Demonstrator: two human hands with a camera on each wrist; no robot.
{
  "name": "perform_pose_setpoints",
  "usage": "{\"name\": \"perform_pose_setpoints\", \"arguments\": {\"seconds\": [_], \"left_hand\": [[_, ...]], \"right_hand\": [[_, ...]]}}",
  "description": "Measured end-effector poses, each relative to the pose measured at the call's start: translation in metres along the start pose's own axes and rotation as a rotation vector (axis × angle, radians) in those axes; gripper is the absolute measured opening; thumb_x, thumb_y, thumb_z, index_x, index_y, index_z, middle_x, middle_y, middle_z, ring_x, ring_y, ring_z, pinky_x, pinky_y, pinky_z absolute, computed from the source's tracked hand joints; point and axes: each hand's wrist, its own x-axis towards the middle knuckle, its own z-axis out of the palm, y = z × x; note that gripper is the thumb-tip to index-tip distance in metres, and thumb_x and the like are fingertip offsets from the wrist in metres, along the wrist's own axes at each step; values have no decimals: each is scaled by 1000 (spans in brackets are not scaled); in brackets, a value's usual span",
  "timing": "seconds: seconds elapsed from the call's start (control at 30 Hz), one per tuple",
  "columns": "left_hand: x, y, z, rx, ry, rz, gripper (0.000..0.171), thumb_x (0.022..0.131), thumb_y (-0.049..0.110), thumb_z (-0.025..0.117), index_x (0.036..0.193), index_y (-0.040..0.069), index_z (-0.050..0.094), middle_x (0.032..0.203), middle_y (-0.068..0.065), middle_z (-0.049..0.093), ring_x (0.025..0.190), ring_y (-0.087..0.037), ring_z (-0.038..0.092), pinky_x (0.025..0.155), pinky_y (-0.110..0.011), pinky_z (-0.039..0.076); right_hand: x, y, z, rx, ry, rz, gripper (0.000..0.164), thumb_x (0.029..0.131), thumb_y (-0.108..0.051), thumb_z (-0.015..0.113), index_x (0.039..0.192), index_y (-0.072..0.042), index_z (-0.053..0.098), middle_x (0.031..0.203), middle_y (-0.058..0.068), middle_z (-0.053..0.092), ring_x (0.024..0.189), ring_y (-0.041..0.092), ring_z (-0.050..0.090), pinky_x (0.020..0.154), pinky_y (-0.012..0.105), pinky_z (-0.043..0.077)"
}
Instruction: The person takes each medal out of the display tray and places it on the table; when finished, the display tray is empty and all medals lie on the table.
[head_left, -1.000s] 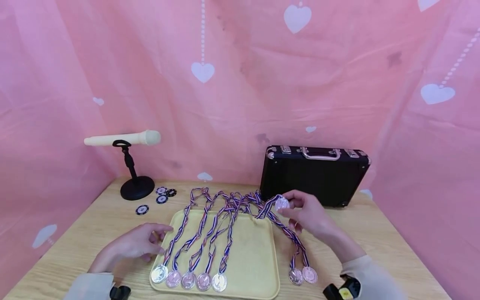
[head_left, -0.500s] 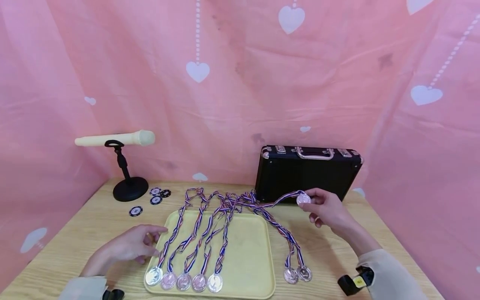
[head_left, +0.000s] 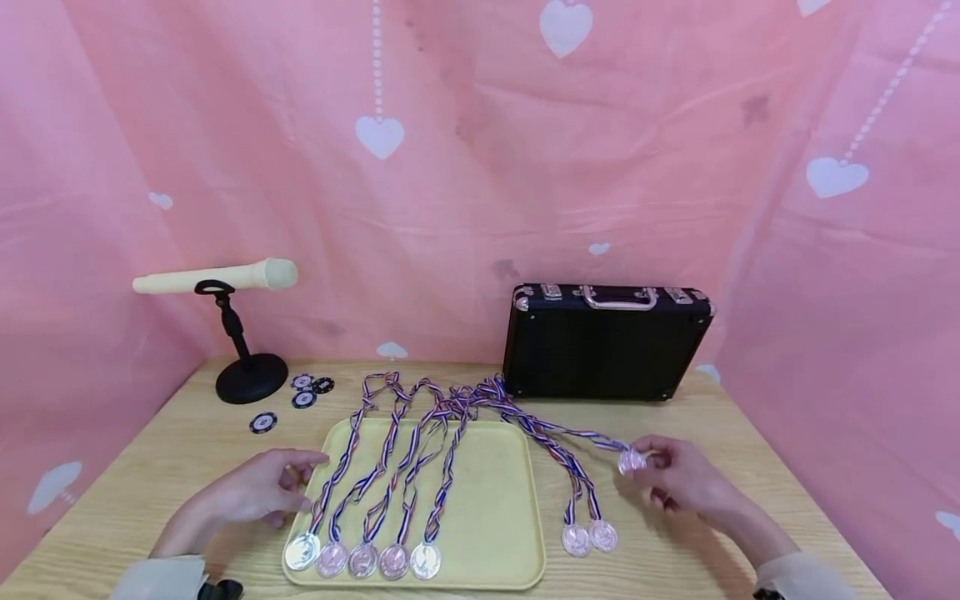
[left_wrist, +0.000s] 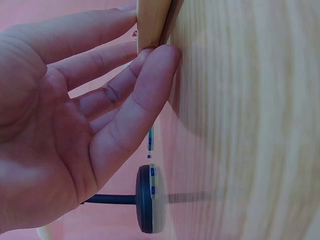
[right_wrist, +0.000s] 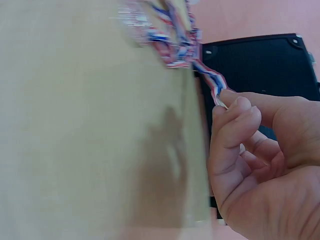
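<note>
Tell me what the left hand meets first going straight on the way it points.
The tray: it sits right at the fingers of the left hand. Beyond, probably the leftmost ribbon, though height is unclear.

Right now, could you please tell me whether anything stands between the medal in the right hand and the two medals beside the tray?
Nothing visible does: only wooden tabletop separates the held medal from those two medals. The held one's ribbon runs back toward the briefcase.

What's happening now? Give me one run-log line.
right hand: holds medal | left hand: touches tray rim | on tray: five medals | beside tray: two medals
</note>
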Motion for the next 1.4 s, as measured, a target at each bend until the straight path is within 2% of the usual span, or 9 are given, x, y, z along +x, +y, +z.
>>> {"name": "perform_pose_setpoints", "arguments": {"seconds": [0.13, 0.3, 0.37, 0.5, 0.7, 0.87, 1.07, 1.23, 1.4], "left_hand": [[0, 0, 1, 6, 1, 0, 65, 89, 0, 80, 149, 0, 56, 108, -8, 56, 80, -22, 57, 62, -34, 58], [0, 0, 0, 9, -17, 24, 63, 90, 2, 79, 149, -2, 55, 110, -8, 56, 81, -22, 57, 62, -34, 57], [0, 0, 1, 9, -11, 7, 64, 90, 3, 79, 149, -1, 56, 110, -8, 56, 83, -21, 58, 63, -35, 58], [-1, 0, 1, 19, 3, -12, 64, 89, 4, 81, 149, 1, 57, 110, -8, 57, 84, -22, 58, 65, -36, 59], [-1, 1, 2, -9, -18, 39, 66, 89, 0, 79, 149, -5, 53, 109, -10, 57, 79, -22, 58, 60, -34, 58], [0, 1, 0, -6, -20, 46, 67, 89, 0, 79, 150, -5, 53, 109, -10, 57, 77, -22, 58, 60, -34, 58], [-1, 0, 2, -10, -19, 56, 67, 87, -3, 79, 149, -6, 53, 108, -10, 56, 74, -23, 58, 58, -34, 59], [-1, -1, 4, -9, -21, 41, 67, 88, -3, 79, 149, -5, 53, 109, -10, 56, 75, -23, 59, 59, -34, 59], [-1, 0, -1, 6, -18, 19, 67, 90, 0, 79, 151, -3, 52, 111, -9, 57, 80, -22, 59, 62, -35, 59]], "right_hand": [[-14, 14, 11, -12, -43, 4, 38, 93, -7, 75, 124, 9, 59, 70, 5, 58, 50, 11, 54, 43, 22, 46], [-23, 19, 17, -49, -65, -2, 30, 92, -9, 77, 117, 3, 65, 66, 4, 56, 47, 12, 53, 40, 23, 45], [-26, 21, 19, -50, -84, 1, 29, 92, -9, 77, 116, 2, 65, 66, 5, 57, 48, 12, 53, 40, 23, 46], [-32, 22, 19, -49, -111, -9, 29, 94, -10, 77, 117, 2, 64, 72, 6, 60, 48, 12, 54, 41, 23, 46], [-38, 22, 18, -54, -122, 14, 34, 94, -15, 79, 118, 3, 62, 71, 4, 59, 48, 12, 52, 42, 21, 45], [-39, 22, 20, -108, -104, 34, 38, 91, -19, 83, 116, 1, 62, 70, 4, 58, 49, 14, 51, 42, 23, 44], [-40, 23, 25, -159, -76, 15, 36, 90, -18, 83, 115, -1, 63, 69, 4, 56, 48, 14, 53, 42, 22, 43], [-42, 21, 27, -174, -80, 25, 39, 90, -19, 84, 118, -2, 63, 69, 5, 55, 48, 15, 52, 42, 23, 42], [-40, 17, 30, -214, -60, -9, 37, 89, -22, 84, 115, -5, 64, 67, 5, 55, 46, 14, 52, 40, 23, 43]]}}
